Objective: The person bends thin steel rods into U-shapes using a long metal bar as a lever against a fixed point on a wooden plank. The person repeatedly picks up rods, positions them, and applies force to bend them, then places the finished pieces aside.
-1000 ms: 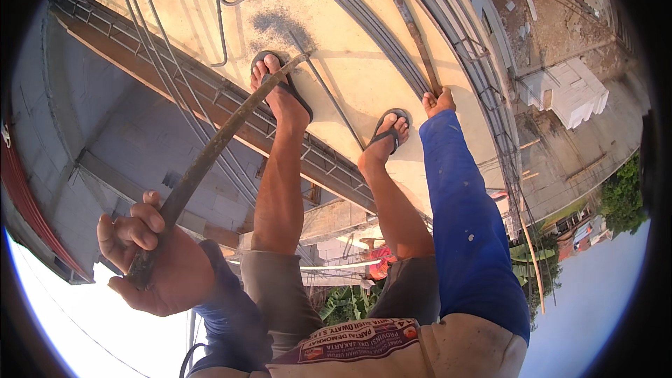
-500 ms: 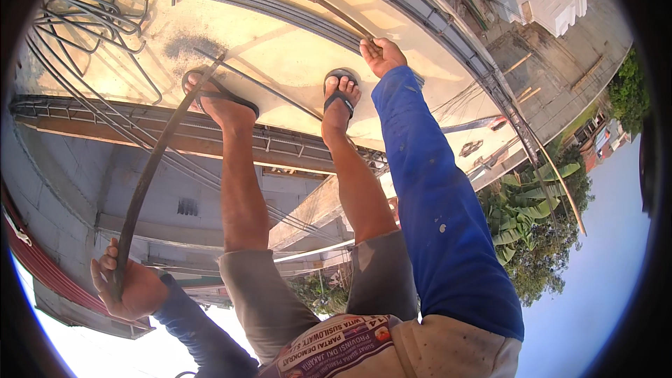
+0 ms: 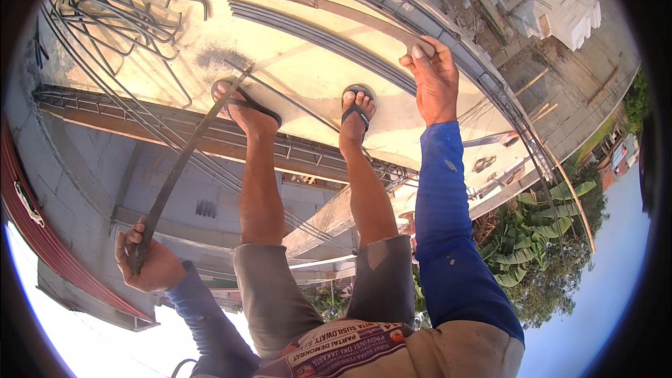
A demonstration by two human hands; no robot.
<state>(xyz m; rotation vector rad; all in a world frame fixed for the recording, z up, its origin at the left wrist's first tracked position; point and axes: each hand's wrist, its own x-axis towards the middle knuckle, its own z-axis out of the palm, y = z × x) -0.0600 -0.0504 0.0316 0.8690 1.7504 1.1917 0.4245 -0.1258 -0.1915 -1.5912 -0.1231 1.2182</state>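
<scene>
My left hand (image 3: 150,262), low on the left, is closed around the near end of a long dark metal bar (image 3: 183,157). The bar slants up and away, its far end in front of my sandalled left foot (image 3: 255,119). At upper right, the fingers of my right hand (image 3: 435,82) grip the near end of a long brown pipe (image 3: 357,14), which has a collar-like joint along its length. The pipe reaches back to the left above a row of grey steel rods (image 3: 315,38). A thin steel rod (image 3: 287,100) lies between my feet.
Bent steel bars (image 3: 133,17) are heaped at the far left of the pale board (image 3: 280,56) under my feet. A steel rebar cage (image 3: 308,147) runs along its near edge, beside a drop. Another cage (image 3: 483,77) follows the outer edge. White blocks (image 3: 560,14) are stacked below.
The whole view has shifted, so the scene sits farther right and lower. My right hand has moved right, with the pipe's near end in it. My left hand keeps its hold on the bar.
</scene>
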